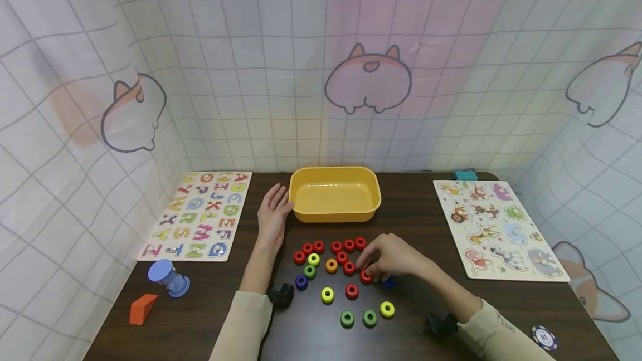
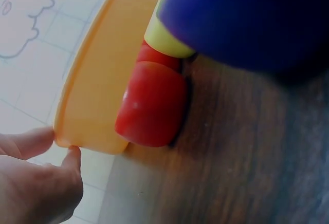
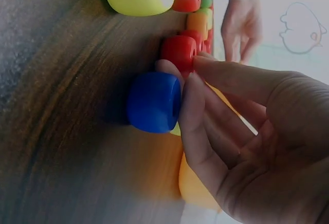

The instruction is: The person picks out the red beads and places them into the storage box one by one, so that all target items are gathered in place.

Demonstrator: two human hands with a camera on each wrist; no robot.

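Observation:
My left hand (image 1: 273, 220) lies against the left side of a yellow plastic tray (image 1: 335, 217), fingers fairly straight along its outer wall and thumb at the near corner. In the left wrist view, fingertips touch that tray corner. Over the scattered beads, my right hand (image 1: 393, 258) pinches a red ring-shaped bead (image 1: 366, 277) between thumb and fingers, low at the table. Right beside those fingers sits a blue bead (image 3: 153, 102), partly hidden in the head view. More red beads (image 1: 351, 291), an orange bead (image 1: 331, 266) and several yellow and green ones lie around.
A letter puzzle board (image 1: 195, 216) lies at the left and an animal puzzle board (image 1: 499, 230) at the right. Near the left edge are a blue hourglass-shaped piece (image 1: 169, 278) and an orange block (image 1: 142, 309). A poker chip (image 1: 544, 337) rests at the front right.

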